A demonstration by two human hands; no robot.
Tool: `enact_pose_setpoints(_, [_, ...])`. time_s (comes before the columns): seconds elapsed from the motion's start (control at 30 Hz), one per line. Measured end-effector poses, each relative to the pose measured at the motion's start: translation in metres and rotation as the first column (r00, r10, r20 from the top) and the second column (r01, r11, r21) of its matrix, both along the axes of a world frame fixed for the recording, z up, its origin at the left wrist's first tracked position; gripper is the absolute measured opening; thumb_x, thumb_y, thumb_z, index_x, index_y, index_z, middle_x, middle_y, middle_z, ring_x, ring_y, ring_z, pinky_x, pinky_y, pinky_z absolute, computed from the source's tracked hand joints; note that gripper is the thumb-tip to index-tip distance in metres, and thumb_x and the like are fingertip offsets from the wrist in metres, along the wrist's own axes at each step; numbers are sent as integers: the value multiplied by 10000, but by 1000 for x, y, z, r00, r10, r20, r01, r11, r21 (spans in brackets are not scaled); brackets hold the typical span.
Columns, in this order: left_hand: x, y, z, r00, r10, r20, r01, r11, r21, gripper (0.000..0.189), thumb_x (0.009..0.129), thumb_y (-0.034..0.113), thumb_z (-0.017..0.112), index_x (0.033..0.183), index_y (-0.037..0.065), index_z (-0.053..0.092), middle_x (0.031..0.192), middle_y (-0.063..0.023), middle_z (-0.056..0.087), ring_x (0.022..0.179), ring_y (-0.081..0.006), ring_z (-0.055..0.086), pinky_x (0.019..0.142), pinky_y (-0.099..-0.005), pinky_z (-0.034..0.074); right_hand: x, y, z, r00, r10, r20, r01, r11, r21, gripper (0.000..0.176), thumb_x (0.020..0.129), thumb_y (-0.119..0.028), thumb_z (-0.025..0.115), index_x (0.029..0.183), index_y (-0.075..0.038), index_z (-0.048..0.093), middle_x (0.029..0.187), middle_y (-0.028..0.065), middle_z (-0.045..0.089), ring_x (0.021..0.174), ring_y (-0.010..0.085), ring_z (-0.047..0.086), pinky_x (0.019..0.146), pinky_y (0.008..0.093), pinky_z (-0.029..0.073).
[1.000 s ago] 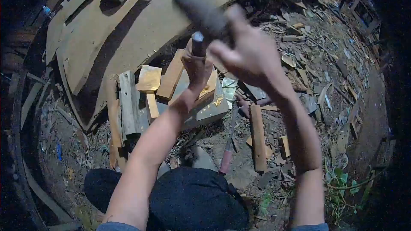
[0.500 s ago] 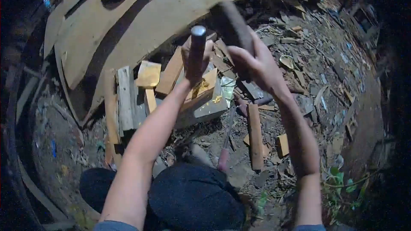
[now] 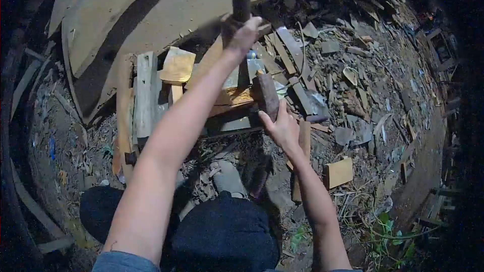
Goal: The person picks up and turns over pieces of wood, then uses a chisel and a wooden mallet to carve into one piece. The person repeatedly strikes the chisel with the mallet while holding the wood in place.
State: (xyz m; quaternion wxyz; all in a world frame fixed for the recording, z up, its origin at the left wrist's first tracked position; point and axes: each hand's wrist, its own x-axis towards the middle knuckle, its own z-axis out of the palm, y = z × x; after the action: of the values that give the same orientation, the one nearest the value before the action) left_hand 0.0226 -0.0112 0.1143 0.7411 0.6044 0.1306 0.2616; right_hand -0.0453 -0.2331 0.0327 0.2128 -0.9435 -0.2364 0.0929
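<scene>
My left hand point(image 3: 244, 38) is closed around the upright handle of a chisel point(image 3: 241, 8), whose thick round butt sticks up above the fist. Its lower end points down toward a chipped piece of orange-brown wood point(image 3: 233, 97) on the work block. Closer to me, my right hand point(image 3: 285, 131) grips the near end of a dark wooden block point(image 3: 268, 94), the thumb along one side. The far end of that block overlaps the right end of the chipped wood in this view.
A pale upright board point(image 3: 145, 95) and a yellowish wood offcut point(image 3: 178, 65) stand at the left. Behind lies a big curved sheet point(image 3: 151, 35). Wood scraps and debris point(image 3: 348, 90) cover the ground at right, with a small block point(image 3: 339, 172) nearer. My dark-clothed knee point(image 3: 224, 234) is below.
My right hand has swung the dark wooden block down and toward me from its raised position. My left hand, still around the chisel, has shifted up and slightly right. The view has moved a little.
</scene>
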Motion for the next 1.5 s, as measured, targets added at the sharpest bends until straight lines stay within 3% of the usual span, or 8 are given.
enact_pose_setpoints(0.03, [4,8,-1,977,-1,-213,5,1000,20,278,824,320,606,677,86,580,636,-21,578,640,-139,560,652,-348,441,-1,-1,-3,1000,-6,2,6,1000,-4,797,826,-561,570,1325,23,358,753,247,661,744,414,660,647,502,508])
enact_pose_setpoints(0.1, [16,16,-8,980,160,-119,-150,985,88,207,829,196,625,689,152,479,569,43,457,446,-80,408,433,-263,332,-3,0,-8,999,3,34,-3,1000,9,807,831,-547,573,1335,40,343,715,243,654,712,414,658,633,500,506])
enact_pose_setpoints(0.13, [18,20,-7,980,160,-118,-150,985,89,207,829,196,625,689,152,479,569,43,457,446,-80,408,433,-263,332,-4,1,-8,1000,4,8,-4,1000,27,793,835,-529,576,1323,53,351,715,250,651,709,419,656,637,504,504])
enact_pose_setpoints(0.3, [8,50,-24,948,232,-216,-296,893,-339,193,803,109,634,718,95,461,551,31,448,402,-78,408,388,-264,360,-7,4,-10,998,-47,-41,50,996,77,740,834,-525,579,1281,29,379,722,256,649,719,421,656,641,507,502])
enact_pose_setpoints(0.43, [-6,56,-24,929,275,-249,-355,856,-377,166,818,99,614,753,87,462,560,35,445,406,-71,409,389,-263,358,-5,4,-11,996,-49,-72,57,992,111,715,831,-534,578,1249,15,387,741,267,649,740,428,654,656,520,497])
enact_pose_setpoints(0.7, [-44,16,45,977,213,-17,-213,961,-178,218,861,249,639,749,135,490,546,48,445,412,-52,413,394,-232,326,-9,7,-4,991,-83,-104,94,990,109,726,829,-548,571,1268,-2,379,789,283,653,776,459,644,689,538,491])
enact_pose_setpoints(1.07, [-43,-15,17,954,292,69,-299,903,310,286,863,277,644,659,155,485,551,63,440,482,-50,408,451,-252,309,-11,6,0,991,-80,-105,88,993,81,734,835,-548,553,1260,23,375,766,247,662,735,429,654,649,511,499])
enact_pose_setpoints(1.5, [-54,-18,25,949,307,76,-312,870,381,301,862,265,635,633,132,491,548,49,477,460,-67,430,456,-260,330,-11,8,-3,988,-94,-125,105,991,84,767,833,-560,555,1308,8,354,835,291,654,813,458,645,721,527,492])
